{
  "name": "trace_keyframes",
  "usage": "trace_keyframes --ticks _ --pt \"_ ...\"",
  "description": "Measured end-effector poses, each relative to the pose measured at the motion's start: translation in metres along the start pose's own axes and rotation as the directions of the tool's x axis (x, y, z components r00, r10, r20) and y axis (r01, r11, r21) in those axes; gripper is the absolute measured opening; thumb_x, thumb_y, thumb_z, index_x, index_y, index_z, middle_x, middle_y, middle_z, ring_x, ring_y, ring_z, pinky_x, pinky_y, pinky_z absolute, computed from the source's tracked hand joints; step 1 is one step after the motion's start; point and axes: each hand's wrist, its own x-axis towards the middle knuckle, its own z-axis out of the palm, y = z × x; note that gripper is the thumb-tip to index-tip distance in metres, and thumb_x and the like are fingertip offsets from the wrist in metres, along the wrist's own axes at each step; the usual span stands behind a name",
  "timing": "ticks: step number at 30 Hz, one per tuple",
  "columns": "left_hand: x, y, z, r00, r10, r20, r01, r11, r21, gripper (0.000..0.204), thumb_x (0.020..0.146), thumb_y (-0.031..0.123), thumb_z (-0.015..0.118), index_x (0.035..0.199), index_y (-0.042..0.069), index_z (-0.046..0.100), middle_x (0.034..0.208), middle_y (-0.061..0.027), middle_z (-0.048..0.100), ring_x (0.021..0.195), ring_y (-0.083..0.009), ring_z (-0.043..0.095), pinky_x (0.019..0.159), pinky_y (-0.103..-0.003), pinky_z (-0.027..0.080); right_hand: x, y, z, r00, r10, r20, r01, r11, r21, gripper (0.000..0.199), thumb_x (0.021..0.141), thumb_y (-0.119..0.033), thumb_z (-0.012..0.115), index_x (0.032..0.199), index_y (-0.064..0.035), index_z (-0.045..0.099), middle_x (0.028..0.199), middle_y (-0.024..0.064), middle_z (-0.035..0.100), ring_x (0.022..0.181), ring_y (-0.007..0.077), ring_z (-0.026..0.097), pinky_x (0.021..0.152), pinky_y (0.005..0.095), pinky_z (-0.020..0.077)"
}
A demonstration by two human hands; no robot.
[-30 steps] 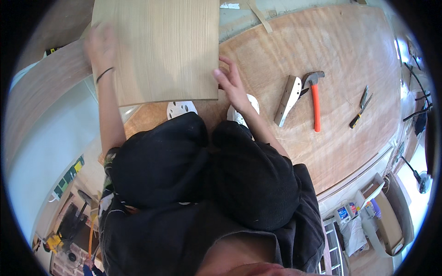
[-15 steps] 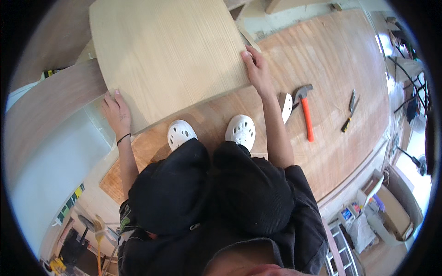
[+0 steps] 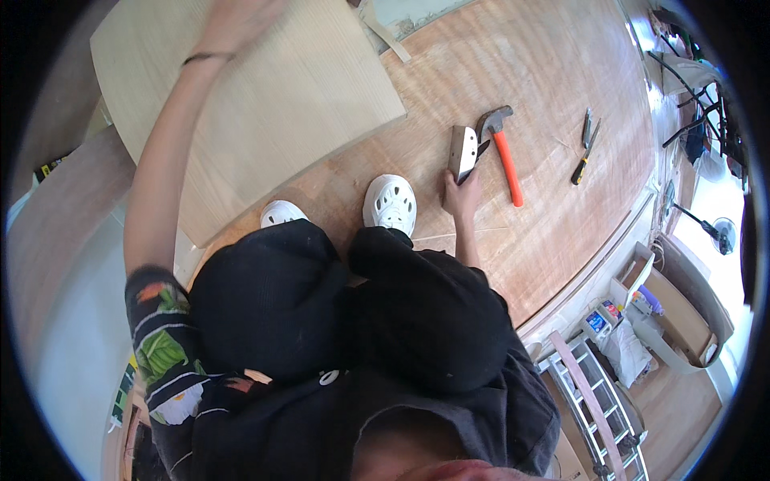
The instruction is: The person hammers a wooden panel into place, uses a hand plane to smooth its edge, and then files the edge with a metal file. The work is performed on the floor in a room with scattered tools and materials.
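Observation:
A pale wood-grained panel [image 3: 297, 96] lies at the upper left, over a reddish plywood surface [image 3: 553, 64]. My left hand [image 3: 241, 20] is stretched over the panel's far part; it is smeared by motion, so its fingers and whether it touches the panel cannot be made out. Right of my shoe, my right hand [image 3: 463, 192] is closed around the near end of a white-and-beige block with dark holes [image 3: 463, 148]. A dark, pointed piece [image 3: 483, 150] sticks out along the block's right side. Close beside it lies a claw hammer [image 3: 507, 164] with an orange handle.
Further right lie a grey slim tool [image 3: 587, 124] and a thin tool with a yellow-and-black handle [image 3: 579, 171]. My white clogs [image 3: 391, 204] stand on the plywood. A thin wood strip [image 3: 387, 34] is beyond the panel. A metal ladder [image 3: 597, 405] is at lower right.
My right hand has let go of the panel's right edge and moved down to the block. My left hand has gone from the panel's near left corner to its far part.

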Motion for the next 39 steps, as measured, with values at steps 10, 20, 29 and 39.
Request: trace_keyframes --ticks 10,20,29,39 --pt "0.064 0.011 0.054 0.991 0.045 0.124 -0.046 0.999 0.009 0.05 0.09 0.036 0.063 0.13 0.007 0.056 0.138 -0.0226 0.049 0.131 -0.0396 0.044 0.112 -0.049 0.034 -0.026 -0.023 -0.02 0.965 -0.037 0.259 -0.191 0.58 0.792 0.039 0.092 -0.018 0.06 0.123 -0.0028 0.042 0.102 0.0186 0.065 0.077 0.0289 0.068 0.069 0.0398 0.0559" --pt "0.077 -0.016 0.052 0.994 -0.074 0.074 0.057 0.976 0.208 0.068 0.084 0.042 0.067 0.137 0.002 0.05 0.148 -0.0266 0.04 0.14 -0.0419 0.035 0.117 -0.054 0.026 -0.006 -0.168 -0.064 0.901 -0.289 0.323 -0.259 0.239 0.936 0.05 0.096 -0.024 0.059 0.134 -0.0072 0.032 0.099 0.0158 0.061 0.072 0.0212 0.065 0.061 0.0321 0.0523" --pt "0.101 -0.04 0.033 0.993 -0.117 0.03 0.117 0.993 0.025 0.079 0.083 0.037 0.068 0.143 -0.005 0.039 0.148 -0.0327 0.039 0.142 -0.0426 0.035 0.118 -0.05 0.028 0.046 -0.257 -0.125 0.838 -0.496 0.228 -0.123 0.236 0.964 0.067 0.094 -0.044 0.057 0.138 0.002 0.035 0.109 0.0221 0.059 0.075 0.025 0.063 0.064 0.0374 0.0537" --pt "0.148 -0.176 0.049 0.931 -0.276 -0.237 0.346 0.874 0.342 0.063 0.099 0.048 0.044 0.15 0.011 0.039 0.156 -0.0172 0.037 0.146 -0.0353 0.03 0.117 -0.056 0.025 0.053 -0.312 -0.128 0.793 -0.422 0.44 -0.379 0.225 0.898 0.058 0.094 -0.048 0.058 0.126 -0.0001 0.048 0.091 0.0132 0.055 0.078 0.0171 0.055 0.056 0.0296 0.0479"
